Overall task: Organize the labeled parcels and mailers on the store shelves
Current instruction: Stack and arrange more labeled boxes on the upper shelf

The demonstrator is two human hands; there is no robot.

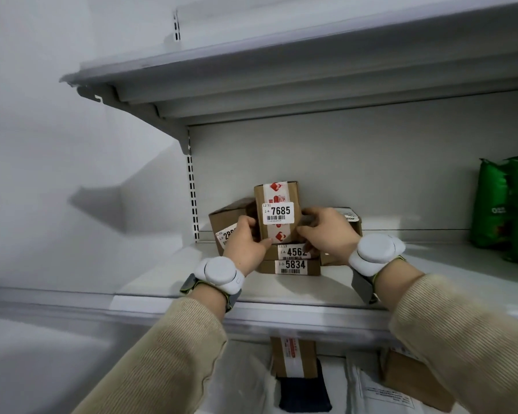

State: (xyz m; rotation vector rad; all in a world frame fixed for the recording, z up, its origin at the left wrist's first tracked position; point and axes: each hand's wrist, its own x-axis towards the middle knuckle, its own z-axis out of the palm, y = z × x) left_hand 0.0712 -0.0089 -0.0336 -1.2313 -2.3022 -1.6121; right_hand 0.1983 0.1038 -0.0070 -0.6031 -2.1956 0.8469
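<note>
Parcel 7685 [277, 213] stood upright on the 4562 box [292, 251] and 5834 box [290, 266], left on the shelf [296, 294]. Left hand [245, 245] and right hand [326, 231] clasped its sides, label facing near. Step judged: seating it; next calls for squaring, then letting go.

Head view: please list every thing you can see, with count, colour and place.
box 7685: 1, brown, upright on the stack
flat boxes: 2, brown, stacked, labels 4562 and 5834
side boxes: 2, brown, left and right of the stack
green bags: at least 2, far right
shelf: grey-white, bears all these
lower parcels: several, brown, white, dark, beneath
wrist devices: 2, white
left hand; right hand: holding box 7685
</note>
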